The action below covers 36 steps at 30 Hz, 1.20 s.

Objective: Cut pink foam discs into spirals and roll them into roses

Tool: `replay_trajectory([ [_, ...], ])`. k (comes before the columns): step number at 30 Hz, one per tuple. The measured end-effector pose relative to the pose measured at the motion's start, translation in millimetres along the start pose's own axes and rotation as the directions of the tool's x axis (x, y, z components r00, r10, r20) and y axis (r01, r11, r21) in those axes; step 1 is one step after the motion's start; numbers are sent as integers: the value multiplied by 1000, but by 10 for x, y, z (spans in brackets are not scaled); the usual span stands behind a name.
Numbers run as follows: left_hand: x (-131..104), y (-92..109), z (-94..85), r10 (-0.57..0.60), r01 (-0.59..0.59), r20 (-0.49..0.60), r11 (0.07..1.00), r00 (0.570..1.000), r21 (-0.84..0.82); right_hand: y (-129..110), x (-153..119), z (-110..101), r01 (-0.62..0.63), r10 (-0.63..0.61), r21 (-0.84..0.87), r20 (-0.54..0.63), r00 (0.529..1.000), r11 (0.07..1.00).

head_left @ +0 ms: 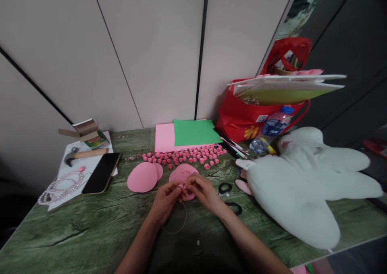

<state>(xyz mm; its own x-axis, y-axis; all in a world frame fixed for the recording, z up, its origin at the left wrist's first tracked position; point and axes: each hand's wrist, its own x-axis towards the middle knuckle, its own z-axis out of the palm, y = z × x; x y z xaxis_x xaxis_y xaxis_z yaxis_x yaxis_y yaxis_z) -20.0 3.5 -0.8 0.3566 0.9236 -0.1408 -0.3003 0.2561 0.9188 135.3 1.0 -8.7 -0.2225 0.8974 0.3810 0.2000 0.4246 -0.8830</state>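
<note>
Near the middle of the green table, both hands meet over pink paper discs (183,171). My left hand (167,198) is closed, pinching a small pink paper piece (181,186). The fingers of my right hand (203,190) are closed at the same piece, touching its right side. A thin pale cord (180,229) loops below the hands. Left of them lie more pink discs (142,177). Behind them, many small pink paper rolls (187,156) are spread in a band. Black-handled scissors (225,188) lie right of my right hand.
Pink and green sheets (196,132) lie at the back. A phone (102,173), hammer (86,153) and beads (62,187) are at left. At right are pens (234,145), a bottle (272,126), a red bag (234,116) and a white plush toy (290,187).
</note>
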Motion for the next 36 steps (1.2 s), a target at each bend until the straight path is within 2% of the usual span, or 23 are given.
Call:
replay_trajectory([
  [4,1,-33,-25,3,-3,13,998,1000,58,-6,1,-16,32,-32,-31,-6,999,999],
  [10,1,-42,-42,40,-51,51,971,998,234,-17,-1,-21,56,-57,-53,-9,998,997],
  [13,0,-35,-34,53,-65,50,960,997,272,4,-4,-24,34,-36,-57,-34,999,998],
  [15,-2,-32,-27,54,-68,55,956,997,285,24,-6,-28,66,-68,-78,-31,997,995],
  [18,-4,-35,-24,64,-76,54,958,997,277,44,-14,-35,162,-160,-141,22,987,977],
  [20,-3,-41,-29,74,-82,39,965,996,248,46,-27,-39,189,-179,-187,71,981,964],
  [23,2,-48,-43,62,-65,20,974,998,219,42,-49,-42,169,-136,-240,149,979,956],
  [27,7,-50,-44,42,-34,-27,963,999,267,57,-60,-29,160,-104,-316,187,977,935],
  [33,-11,-18,6,44,-33,-22,936,999,350,12,-41,7,224,-183,-460,132,974,859],
  [36,-18,-1,17,81,-59,-44,926,996,373,-10,-26,-83,203,-189,-442,76,979,874],
])
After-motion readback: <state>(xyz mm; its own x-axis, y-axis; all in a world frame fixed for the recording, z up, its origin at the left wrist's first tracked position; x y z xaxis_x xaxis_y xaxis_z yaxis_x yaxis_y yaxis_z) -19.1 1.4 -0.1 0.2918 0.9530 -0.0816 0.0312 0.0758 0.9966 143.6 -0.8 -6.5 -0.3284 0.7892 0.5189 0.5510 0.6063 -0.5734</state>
